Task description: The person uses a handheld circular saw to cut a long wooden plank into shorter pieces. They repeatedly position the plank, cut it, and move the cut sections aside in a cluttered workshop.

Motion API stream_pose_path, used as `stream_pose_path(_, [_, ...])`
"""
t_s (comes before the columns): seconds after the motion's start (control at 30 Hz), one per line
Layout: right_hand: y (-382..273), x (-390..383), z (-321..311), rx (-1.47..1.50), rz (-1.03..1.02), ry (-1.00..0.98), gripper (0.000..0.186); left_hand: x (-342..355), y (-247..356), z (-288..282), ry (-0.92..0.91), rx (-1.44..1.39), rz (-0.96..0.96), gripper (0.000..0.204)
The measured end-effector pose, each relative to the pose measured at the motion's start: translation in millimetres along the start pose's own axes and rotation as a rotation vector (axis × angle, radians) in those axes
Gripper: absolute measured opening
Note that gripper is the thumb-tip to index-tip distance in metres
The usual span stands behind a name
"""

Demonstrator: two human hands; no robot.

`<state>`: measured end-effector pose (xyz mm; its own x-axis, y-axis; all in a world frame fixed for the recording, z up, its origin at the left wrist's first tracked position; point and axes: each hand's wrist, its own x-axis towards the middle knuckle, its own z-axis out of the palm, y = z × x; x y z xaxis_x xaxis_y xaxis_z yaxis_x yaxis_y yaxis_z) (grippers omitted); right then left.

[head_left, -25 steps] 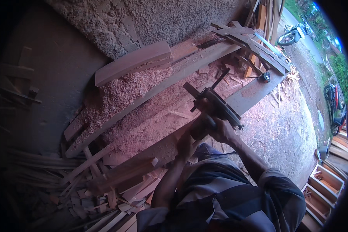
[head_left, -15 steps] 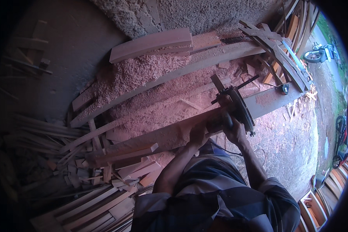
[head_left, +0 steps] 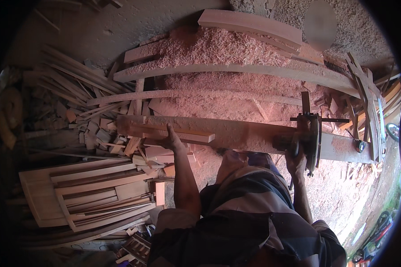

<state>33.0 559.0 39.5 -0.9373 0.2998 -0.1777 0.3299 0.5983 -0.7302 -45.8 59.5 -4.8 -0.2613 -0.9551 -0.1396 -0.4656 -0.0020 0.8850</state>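
My right hand (head_left: 296,161) is closed round the handle of a dark handheld circular saw (head_left: 315,140). The saw rests across a long wooden plank (head_left: 245,130), toward its right end, with a guide bar sticking out on both sides. My left hand (head_left: 173,140) is at a short wooden strip (head_left: 199,135) lying on the left part of the plank. Its thumb points up and its fingers are spread, touching or just over the strip; a firm grip does not show.
Curved boards (head_left: 236,68) and pink shavings (head_left: 218,46) lie beyond the plank. Offcuts (head_left: 93,133) are heaped at left, above stacked wooden frames (head_left: 58,196). A small dark object (head_left: 360,145) sits on the plank's right end, near crossed slats (head_left: 365,102).
My left hand has let go of the saw and moved left to the strip. My right hand still holds the saw. The view has turned left.
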Motion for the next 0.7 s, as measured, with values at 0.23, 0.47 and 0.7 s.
stream_pose_path(0.23, [-1, 1, -2, 0.004, -0.028, -0.004, 0.064, 20, -63, 42, -0.046, -0.206, 0.092, 0.098])
stream_pose_path(0.47, [4, 3, 0, -0.013, -0.176, 0.008, 0.063, -25, -27, -105, -0.656, -0.954, -0.245, 0.057])
stream_pose_path(0.7, [19, 8, 5, -0.028, -0.144, 0.043, 0.06, -70, -49, -168, -0.291, -0.9, -0.371, 0.054])
